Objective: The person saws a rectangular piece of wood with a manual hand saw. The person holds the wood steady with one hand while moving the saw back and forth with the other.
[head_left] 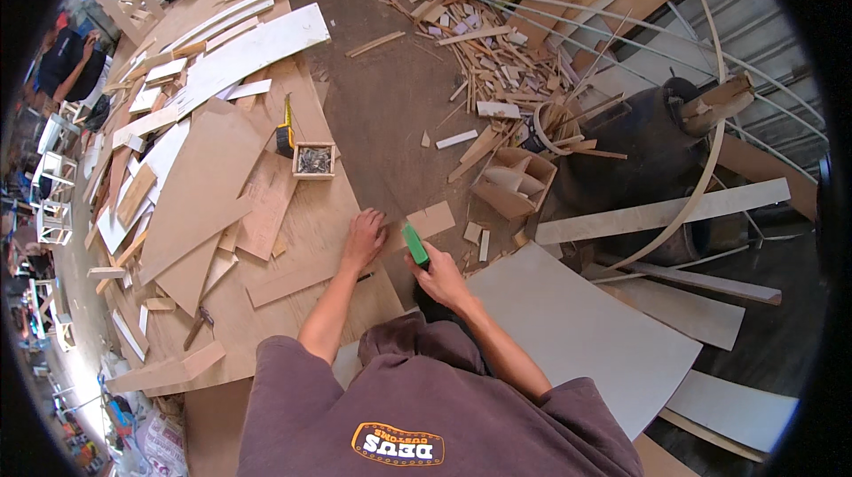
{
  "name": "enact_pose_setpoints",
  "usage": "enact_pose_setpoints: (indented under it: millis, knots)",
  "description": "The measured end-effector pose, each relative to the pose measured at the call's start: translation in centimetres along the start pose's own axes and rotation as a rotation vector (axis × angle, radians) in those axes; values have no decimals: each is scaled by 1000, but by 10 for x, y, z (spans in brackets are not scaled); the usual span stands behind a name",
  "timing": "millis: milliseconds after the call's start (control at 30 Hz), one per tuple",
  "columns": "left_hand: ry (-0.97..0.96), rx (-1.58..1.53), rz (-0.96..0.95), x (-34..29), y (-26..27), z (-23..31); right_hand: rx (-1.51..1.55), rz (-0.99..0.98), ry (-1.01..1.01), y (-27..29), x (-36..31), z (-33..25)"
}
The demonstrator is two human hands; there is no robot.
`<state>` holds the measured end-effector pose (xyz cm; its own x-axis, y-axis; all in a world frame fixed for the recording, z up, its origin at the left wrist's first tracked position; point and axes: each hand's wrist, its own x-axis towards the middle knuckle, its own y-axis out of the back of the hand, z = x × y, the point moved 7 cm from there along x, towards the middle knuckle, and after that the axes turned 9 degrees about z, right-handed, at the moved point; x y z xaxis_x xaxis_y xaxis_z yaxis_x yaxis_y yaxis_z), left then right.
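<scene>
1. At the near edge of the wooden worktop [293, 237], the left hand [362, 242] lies flat with its fingers pressed together on a thin plywood piece [424, 221], holding it down where the bench surface ends
2. Right hand [441, 280] is closed in a fist around a green tool [414, 244], probably a marker or knife; I cannot tell which
3. Judging from how things lie, the work looks early: no line or cut shows on the plywood piece, and the tool's tip sits just beside its near side, so the marking or cutting appears not yet done
4. The green tool's long axis runs from the fist up and slightly left, its free end pointing away from the person toward the plywood piece
5. Farther along the worktop stand a small wooden box of nails [313, 160] and a yellow tape measure [285, 135], well apart from both hands
6. Offcuts [497, 51] litter the floor beyond the far edge
</scene>
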<state>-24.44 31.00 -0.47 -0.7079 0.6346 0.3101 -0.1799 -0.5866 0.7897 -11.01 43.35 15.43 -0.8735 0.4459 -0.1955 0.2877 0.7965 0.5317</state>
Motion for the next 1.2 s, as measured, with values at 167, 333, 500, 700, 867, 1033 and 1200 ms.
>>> enact_pose_setpoints:
  millis: [167,333,500,700,867,1033,1200]
  knots:
    - [15,56,-179,11,-43,12,16,9,-55,-3,0,19]
    - [-22,144,-28,-6,-41,13,65,-26,-92,7,1,17]
    - [-13,222,-23,-21,-32,3,77,-62,-102,-3,-5,8]
    - [111,33,-242,-31,-15,12,133,-17,-144,-7,-15,7]
    - [36,3,-189,-54,-10,-12,177,27,-148,-12,-16,6]
    - [28,5,-171,-69,10,-22,210,86,-106,-19,-21,6]
    - [28,-16,-156,-71,19,-27,210,12,-148,-33,-26,-3]
